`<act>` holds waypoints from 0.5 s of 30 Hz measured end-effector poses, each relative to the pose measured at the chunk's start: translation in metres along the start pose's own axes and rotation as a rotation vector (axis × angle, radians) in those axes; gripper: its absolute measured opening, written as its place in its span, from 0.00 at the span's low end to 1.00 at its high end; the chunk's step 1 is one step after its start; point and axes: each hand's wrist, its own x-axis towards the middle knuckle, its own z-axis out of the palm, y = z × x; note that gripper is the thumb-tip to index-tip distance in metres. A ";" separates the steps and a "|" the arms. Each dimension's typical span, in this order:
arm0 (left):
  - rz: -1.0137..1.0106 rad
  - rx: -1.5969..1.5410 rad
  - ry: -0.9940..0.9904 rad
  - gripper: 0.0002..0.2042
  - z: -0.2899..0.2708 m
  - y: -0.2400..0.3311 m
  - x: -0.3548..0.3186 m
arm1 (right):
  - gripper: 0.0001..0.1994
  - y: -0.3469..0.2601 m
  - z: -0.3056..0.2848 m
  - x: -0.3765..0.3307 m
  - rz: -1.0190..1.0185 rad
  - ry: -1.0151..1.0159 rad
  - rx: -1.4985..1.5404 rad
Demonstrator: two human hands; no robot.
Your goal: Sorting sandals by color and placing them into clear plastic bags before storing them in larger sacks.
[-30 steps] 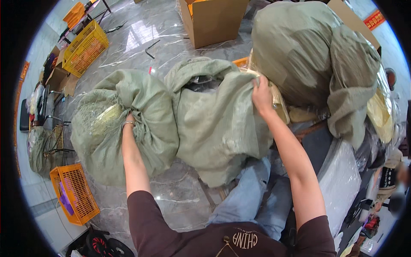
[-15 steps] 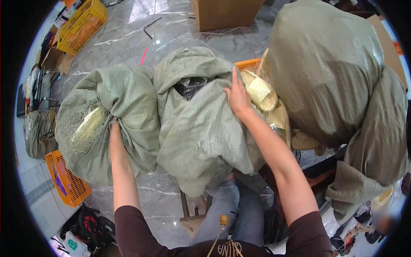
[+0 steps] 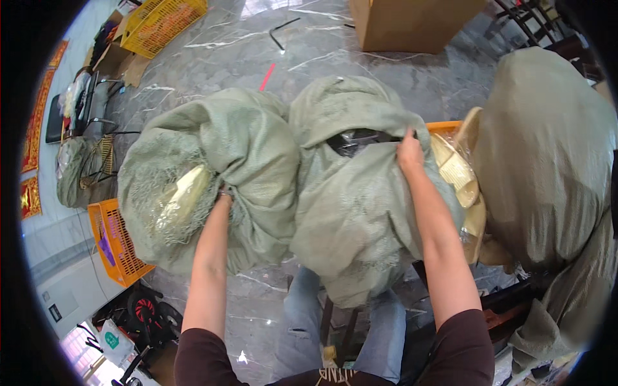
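Two bulging grey-green woven sacks stand side by side before me. The left sack (image 3: 257, 138) has a frayed patch of loose threads, through which a pale yellow item in clear plastic (image 3: 183, 196) shows. My left hand (image 3: 224, 192) reaches into a fold beside that patch; its fingers are hidden in the cloth. My right hand (image 3: 410, 151) is closed on the right edge of the slit in the middle sack (image 3: 347, 238). Dark, shiny plastic wrapping (image 3: 358, 143) shows inside the slit.
Pale yellow slippers (image 3: 456, 170) lie by an orange crate rim (image 3: 444, 125) right of the middle sack. A large darker sack (image 3: 547, 161) stands beyond. Orange (image 3: 119, 241) and yellow (image 3: 164, 27) crates are at the left; a cardboard box (image 3: 412, 26) stands at the back.
My right hand, previously spread flat at the middle sack's edge, now grips the slit's edge. The view has shifted left, so both sacks appear farther right.
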 end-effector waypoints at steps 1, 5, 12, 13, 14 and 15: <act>-0.014 -0.044 -0.012 0.28 0.017 -0.003 0.001 | 0.20 0.016 -0.001 0.004 0.009 -0.022 -0.038; -0.065 -0.189 -0.017 0.29 0.004 -0.022 -0.022 | 0.17 -0.002 -0.006 -0.014 0.015 -0.073 0.058; -0.161 -0.454 0.092 0.29 -0.011 0.029 -0.080 | 0.28 -0.028 -0.081 -0.134 0.530 -0.607 1.242; -0.120 -0.426 0.120 0.29 -0.031 0.046 -0.101 | 0.27 -0.033 -0.088 -0.161 0.512 -0.631 1.274; -0.123 -0.325 0.180 0.29 0.020 0.053 -0.129 | 0.26 -0.010 -0.091 -0.183 0.507 -0.550 1.254; -0.130 -0.201 0.238 0.29 0.061 0.079 -0.184 | 0.24 0.014 -0.092 -0.223 0.522 -0.478 1.239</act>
